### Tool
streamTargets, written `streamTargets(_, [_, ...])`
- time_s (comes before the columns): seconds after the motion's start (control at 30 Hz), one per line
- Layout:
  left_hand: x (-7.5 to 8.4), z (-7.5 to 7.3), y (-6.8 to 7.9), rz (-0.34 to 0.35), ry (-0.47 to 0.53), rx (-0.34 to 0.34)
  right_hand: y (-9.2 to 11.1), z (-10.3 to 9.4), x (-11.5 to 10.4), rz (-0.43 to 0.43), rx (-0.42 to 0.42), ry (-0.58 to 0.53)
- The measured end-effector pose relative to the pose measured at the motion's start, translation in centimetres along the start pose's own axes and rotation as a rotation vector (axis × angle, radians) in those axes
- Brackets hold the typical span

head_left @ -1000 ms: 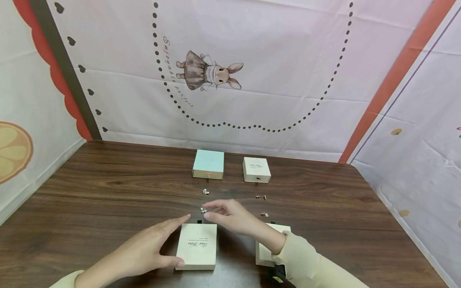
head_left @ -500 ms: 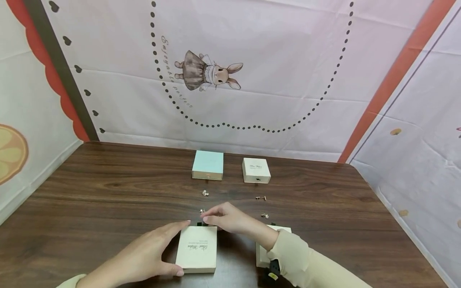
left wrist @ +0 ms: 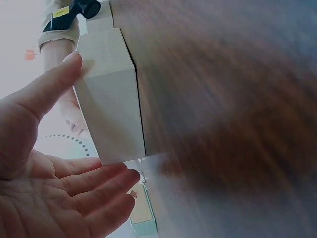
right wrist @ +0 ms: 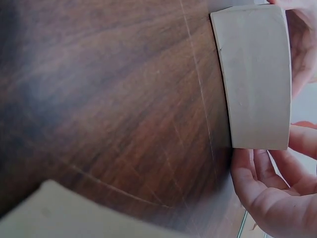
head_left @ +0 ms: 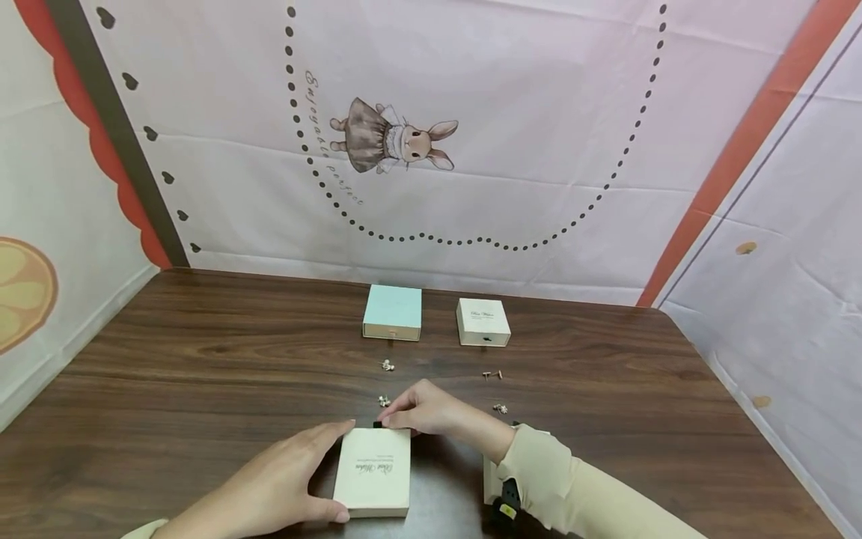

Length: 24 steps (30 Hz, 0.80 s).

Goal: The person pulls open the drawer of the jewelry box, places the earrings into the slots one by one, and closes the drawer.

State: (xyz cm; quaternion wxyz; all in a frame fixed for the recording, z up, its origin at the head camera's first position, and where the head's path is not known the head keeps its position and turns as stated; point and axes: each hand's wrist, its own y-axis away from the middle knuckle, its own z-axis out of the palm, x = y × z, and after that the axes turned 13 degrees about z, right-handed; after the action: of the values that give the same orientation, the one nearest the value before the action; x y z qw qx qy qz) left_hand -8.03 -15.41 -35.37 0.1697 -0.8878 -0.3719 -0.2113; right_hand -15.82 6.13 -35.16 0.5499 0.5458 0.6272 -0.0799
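Note:
A cream drawer-style gift box (head_left: pixel 373 470) with dark script on its lid lies flat before me. My left hand (head_left: pixel 272 471) holds it along its left side, thumb at the near corner and fingers at the far one. In the left wrist view, the thumb (left wrist: pixel 64 74) presses against the box's near end. From the right, my right hand (head_left: pixel 427 410) reaches to the far edge and pinches a short black ribbon tab (head_left: pixel 377 424). Its fingers (right wrist: pixel 265 183) meet the box's end in the right wrist view. Small silvery earrings (head_left: pixel 384 401) lie just beyond the tab.
Another cream box (head_left: pixel 491 483) sits partly under the right forearm. Farther back are a light blue box (head_left: pixel 393 307) and a smaller white box (head_left: pixel 483 320). More small metal earrings lie on the wooden table (head_left: pixel 202 359), including a pair of studs (head_left: pixel 492 374). A printed cloth hangs behind.
My right hand has come back from beside the nearer earrings to the box's far edge and now pinches the tab. The left hand has closed in slightly on the box's left side.

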Motion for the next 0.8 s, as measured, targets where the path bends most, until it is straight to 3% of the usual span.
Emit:
streamTargets(0.43, [-0.07, 0.17, -0.04, 0.008, -0.009, 0.009, -0.42, 0.2, 0.19, 0.034, 0.028, -0.026])
streamTargets(0.8, [-0.04, 0.18, -0.06, 0.02, -0.026, 0.01, -0.41, 0.43, 0.15, 0.003, 0.063, 0.001])
